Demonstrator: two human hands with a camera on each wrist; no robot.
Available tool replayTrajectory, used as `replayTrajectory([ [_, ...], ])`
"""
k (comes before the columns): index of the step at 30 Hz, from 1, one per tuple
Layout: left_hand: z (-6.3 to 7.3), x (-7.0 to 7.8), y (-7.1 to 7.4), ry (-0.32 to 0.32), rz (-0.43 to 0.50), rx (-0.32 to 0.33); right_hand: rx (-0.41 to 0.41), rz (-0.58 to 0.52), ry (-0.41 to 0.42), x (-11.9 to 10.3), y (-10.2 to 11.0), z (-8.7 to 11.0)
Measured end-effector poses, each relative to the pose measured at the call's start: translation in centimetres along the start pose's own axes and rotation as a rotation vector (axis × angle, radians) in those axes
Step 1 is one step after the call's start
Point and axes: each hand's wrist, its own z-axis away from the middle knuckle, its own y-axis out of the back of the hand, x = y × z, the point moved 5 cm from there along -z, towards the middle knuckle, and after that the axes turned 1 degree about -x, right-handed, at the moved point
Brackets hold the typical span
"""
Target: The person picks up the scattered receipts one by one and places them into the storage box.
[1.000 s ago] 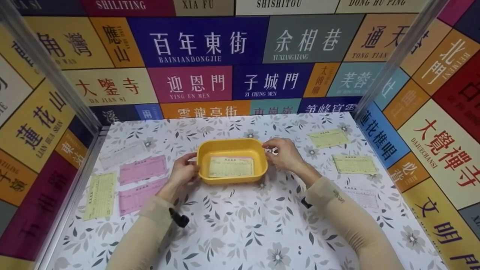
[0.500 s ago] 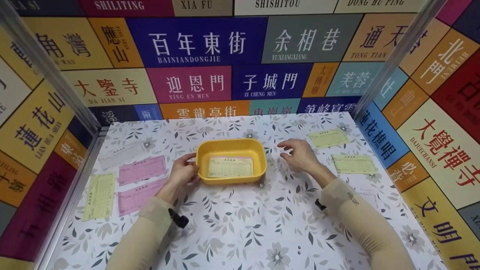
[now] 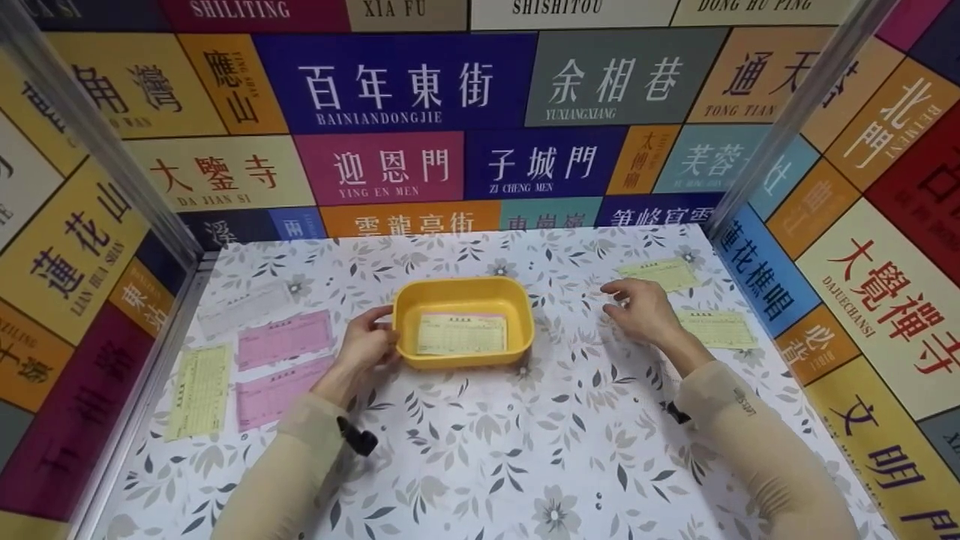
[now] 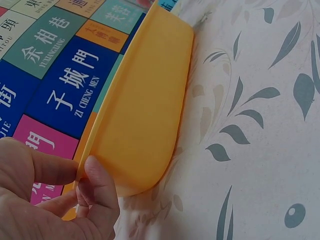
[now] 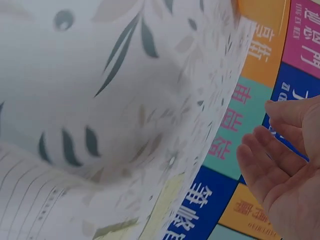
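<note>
A yellow plastic tub (image 3: 465, 361) stands mid-table, with a yellow printed slip (image 3: 461, 334) lying inside over a pink one whose edge shows. My left hand (image 3: 365, 346) pinches the tub's left end at the rim; in the left wrist view the thumb (image 4: 96, 172) lies against the tub's outer wall (image 4: 145, 115). Over the right side of the table, my right hand (image 3: 643, 315) holds nothing, its fingers loosely bent and apart in the right wrist view. It partly covers two yellow slips, the far one (image 3: 671, 274) and the nearer one (image 3: 720, 330).
On the left lie a white slip (image 3: 244, 309), two pink slips, the upper (image 3: 285, 340) and the lower (image 3: 277, 395), and an upright-lying yellow slip (image 3: 199, 391). Printed panels (image 3: 397, 82) wall in the back and sides. The floral cloth (image 3: 480, 465) covers the table.
My right hand has let go of the tub's right end and moved right to the yellow slips. My left hand and the tub stay where they were.
</note>
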Motion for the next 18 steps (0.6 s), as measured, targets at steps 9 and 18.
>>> replayTrajectory([
  [9, 0.0, 0.1, -0.1, -0.025, -0.001, -0.001, -0.007, -0.017, -0.113, 3.7, 2.0, 1.6],
  [18, -0.1, 0.0, 0.0, -0.020, -0.008, 0.004, -0.041, -0.020, -0.200, 6.5, 3.9, 3.2],
])
